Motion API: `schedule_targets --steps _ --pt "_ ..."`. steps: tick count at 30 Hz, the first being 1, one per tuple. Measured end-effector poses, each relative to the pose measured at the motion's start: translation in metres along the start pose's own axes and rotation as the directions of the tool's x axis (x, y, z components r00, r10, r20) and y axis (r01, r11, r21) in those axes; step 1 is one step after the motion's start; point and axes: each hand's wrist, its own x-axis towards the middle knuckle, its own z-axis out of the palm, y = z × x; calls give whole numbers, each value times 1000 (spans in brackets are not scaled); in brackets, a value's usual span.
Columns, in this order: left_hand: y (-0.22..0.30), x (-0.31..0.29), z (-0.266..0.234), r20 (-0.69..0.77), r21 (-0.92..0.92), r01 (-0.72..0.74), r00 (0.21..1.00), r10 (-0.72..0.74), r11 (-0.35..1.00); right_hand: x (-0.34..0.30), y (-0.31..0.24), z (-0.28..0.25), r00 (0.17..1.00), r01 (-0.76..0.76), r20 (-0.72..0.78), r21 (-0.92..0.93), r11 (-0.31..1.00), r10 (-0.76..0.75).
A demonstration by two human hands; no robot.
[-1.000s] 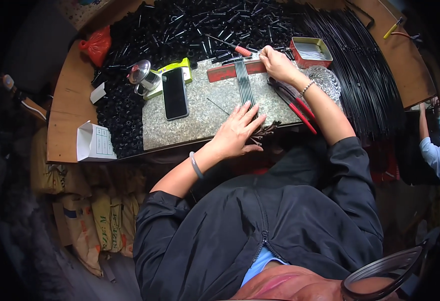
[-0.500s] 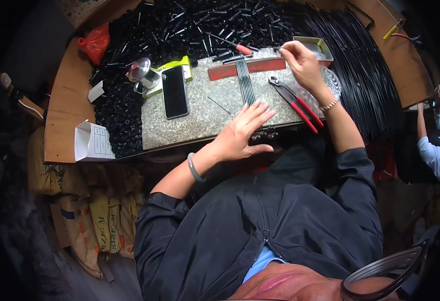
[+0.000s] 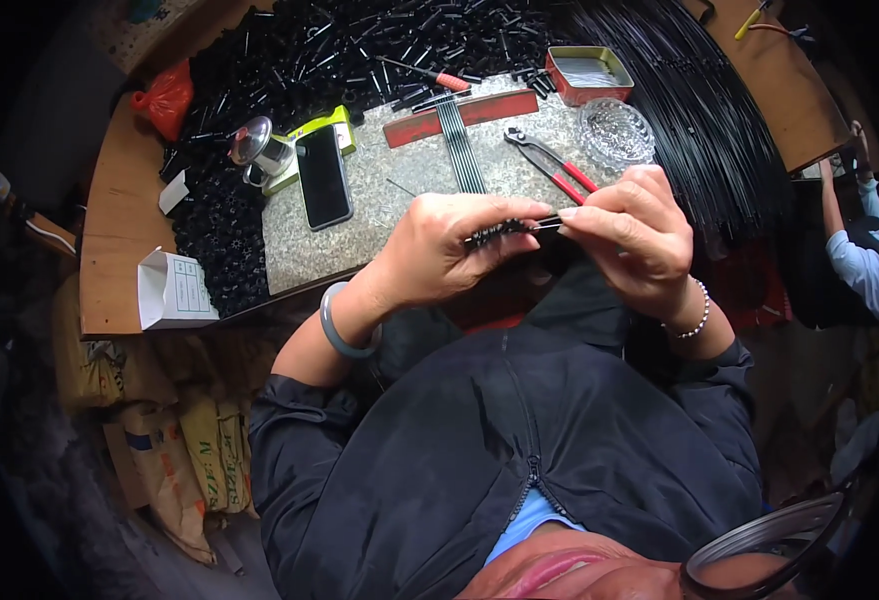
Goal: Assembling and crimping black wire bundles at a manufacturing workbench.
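Note:
A row of thin dark rods (image 3: 462,150) crosses a red bar (image 3: 504,107) on the speckled stone slab (image 3: 369,195) and runs behind my left hand (image 3: 437,245). That hand is closed, with a cluster of dark ends (image 3: 499,232) showing between its thumb and fingers; how these join the rods is hidden. Close beside it, my right hand (image 3: 639,232) pinches a thin shiny pin (image 3: 549,225) against the cluster. Red-handled pliers (image 3: 549,168) lie just beyond my right fingers. A single loose thin rod (image 3: 399,187) rests left of the row.
A black phone (image 3: 323,180), a metal-lidded cup (image 3: 259,150) and a white box (image 3: 174,290) stand left. Rightward are a tin (image 3: 589,90), a glass dish (image 3: 616,132) and long black rods (image 3: 699,130). Black small parts (image 3: 359,50) are heaped behind, with a screwdriver (image 3: 449,80). Another person (image 3: 859,240) sits right.
My right hand has come from beside the tin down to my left hand, now pinching a pin. My left hand, formerly laid flat over the rods, has closed around their near ends.

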Motion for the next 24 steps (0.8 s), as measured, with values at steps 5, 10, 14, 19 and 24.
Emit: schedule_targets --steps 5,10,14,19,24 --pt "1 -1 3 -27 175 -107 993 113 979 1 -7 -3 998 24 -47 -111 994 -30" --pt "-2 -3 2 -17 259 -109 993 117 960 2 -9 1 998 29 -46 -131 991 -35" --pt "-4 -2 2 -24 250 -115 992 125 961 3 -9 1 999 24 -45 -135 991 -30" --pt "-9 -4 5 -109 223 -163 976 191 961 3 -8 5 998 37 -53 -93 995 -42" --pt "-4 -5 3 -38 238 -138 988 151 961 7 -12 6 998 53 -17 -81 995 -55"
